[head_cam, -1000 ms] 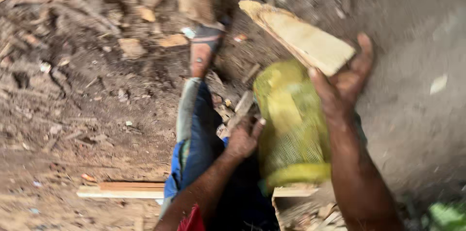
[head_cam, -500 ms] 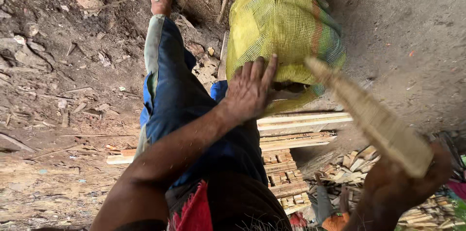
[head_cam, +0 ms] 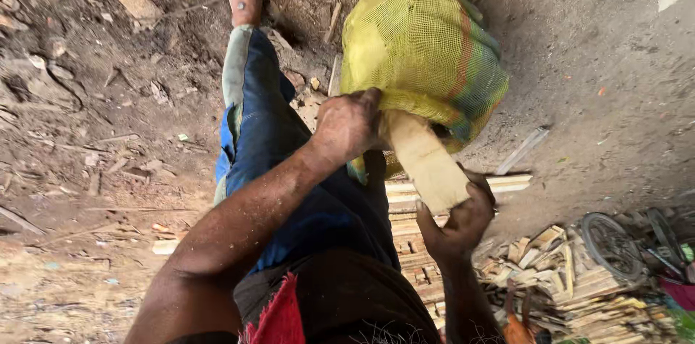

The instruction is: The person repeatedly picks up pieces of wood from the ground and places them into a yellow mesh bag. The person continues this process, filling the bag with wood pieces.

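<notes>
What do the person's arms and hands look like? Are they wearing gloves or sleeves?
No gloves and no sleeves in view. Both forearms are bare, and the left hand and right hand are bare too. They look dusty, with pale specks of dirt along the left forearm. No rings, watch or bracelets show. Below the arms are blue trousers and a bit of red cloth.

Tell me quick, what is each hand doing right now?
Left hand: closed on the open edge of the yellow mesh sack.
Right hand: closed around a flat piece of wood, its far end inside the sack.
</notes>
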A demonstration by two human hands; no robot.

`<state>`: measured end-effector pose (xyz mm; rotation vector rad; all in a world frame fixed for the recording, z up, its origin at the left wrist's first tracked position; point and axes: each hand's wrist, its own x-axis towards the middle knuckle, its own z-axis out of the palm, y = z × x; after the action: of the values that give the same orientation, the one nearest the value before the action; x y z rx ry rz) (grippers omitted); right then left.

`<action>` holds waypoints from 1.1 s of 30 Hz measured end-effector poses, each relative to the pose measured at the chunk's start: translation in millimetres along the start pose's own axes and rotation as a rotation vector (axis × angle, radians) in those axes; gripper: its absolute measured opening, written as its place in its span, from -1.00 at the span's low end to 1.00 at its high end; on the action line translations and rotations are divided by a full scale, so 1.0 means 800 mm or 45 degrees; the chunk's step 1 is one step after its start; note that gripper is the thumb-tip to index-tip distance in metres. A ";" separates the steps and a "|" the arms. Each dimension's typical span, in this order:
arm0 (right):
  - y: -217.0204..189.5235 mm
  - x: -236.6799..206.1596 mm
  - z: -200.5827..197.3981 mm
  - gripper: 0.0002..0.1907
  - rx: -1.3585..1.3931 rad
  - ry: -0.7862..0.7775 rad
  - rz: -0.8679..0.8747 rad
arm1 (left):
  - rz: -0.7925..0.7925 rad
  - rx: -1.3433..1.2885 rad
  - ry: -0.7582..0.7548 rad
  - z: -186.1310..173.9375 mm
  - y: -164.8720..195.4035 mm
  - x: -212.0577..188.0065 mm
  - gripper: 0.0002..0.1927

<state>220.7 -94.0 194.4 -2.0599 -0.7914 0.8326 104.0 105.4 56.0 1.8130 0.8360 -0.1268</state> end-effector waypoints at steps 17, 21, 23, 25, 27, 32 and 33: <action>0.038 0.061 0.068 -0.09 -0.718 0.079 -0.355 | 0.155 -0.110 -0.066 -0.011 0.002 0.011 -0.45; 0.051 0.076 0.065 -0.08 -0.686 0.139 -0.308 | 0.184 0.124 -0.287 -0.015 0.002 0.011 -0.54; 0.056 0.082 0.070 -0.09 -0.638 0.095 -0.295 | 0.190 0.251 -0.306 -0.014 0.004 0.016 -0.53; 0.059 0.082 0.074 -0.07 -0.754 0.011 -0.295 | 0.167 0.380 -0.277 -0.009 0.014 0.023 -0.25; 0.061 0.080 0.077 -0.08 -0.740 0.065 -0.262 | 0.081 0.597 -0.091 0.000 0.024 0.044 0.27; 0.063 0.068 0.069 -0.11 -0.726 0.054 -0.046 | -0.028 0.138 -0.448 0.032 0.051 0.087 -0.20; 0.062 0.065 0.065 -0.12 -0.683 0.075 -0.123 | -0.036 0.092 -0.482 0.038 0.048 0.100 -0.19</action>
<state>224.3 -58.8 112.8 -2.4694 -1.1666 0.5377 196.3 110.9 36.8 1.7690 0.5928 -0.5073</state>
